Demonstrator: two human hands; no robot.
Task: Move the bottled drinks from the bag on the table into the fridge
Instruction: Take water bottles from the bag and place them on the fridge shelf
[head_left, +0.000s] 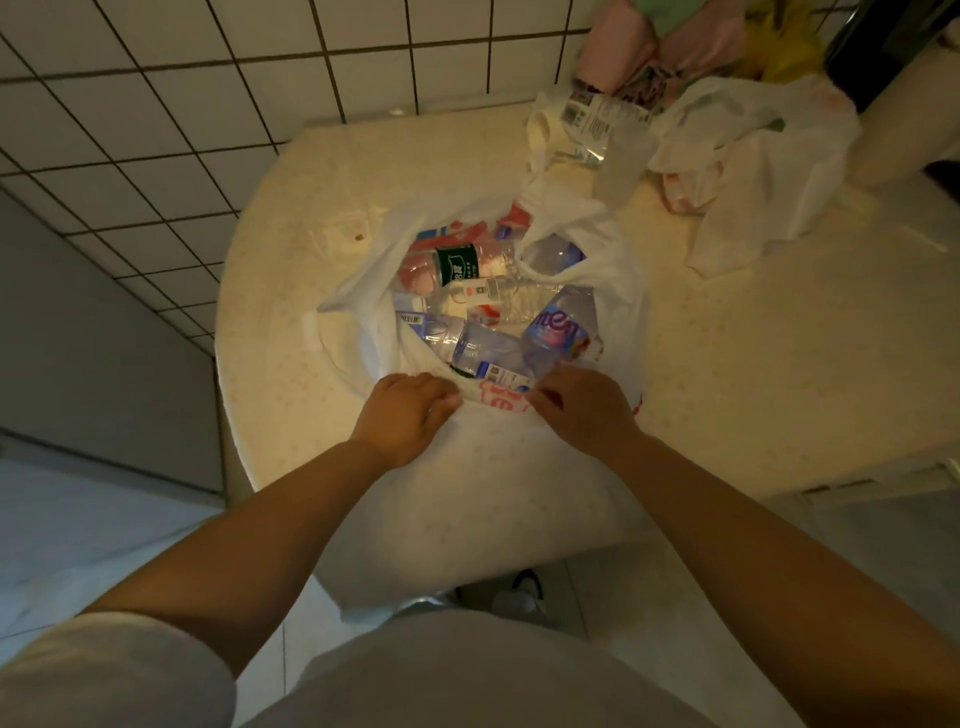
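A white plastic bag (618, 270) lies open on the round cream table (291, 249). Inside it lie several clear plastic bottles: one with a dark green label (457, 262), one with a purple and pink label (558, 330), and one with a barcode label (467, 345) nearest me. My left hand (402, 415) grips the near rim of the bag on the left. My right hand (576, 410) grips the same rim on the right. Both hands hold the opening spread. No fridge is in view.
A second crumpled white bag (753, 161) and a clear bottle with a white label (592, 119) lie at the table's far right. Pink and yellow cloth (691, 41) is piled behind them. A tiled wall (182, 104) stands to the left, and a pale floor lies below.
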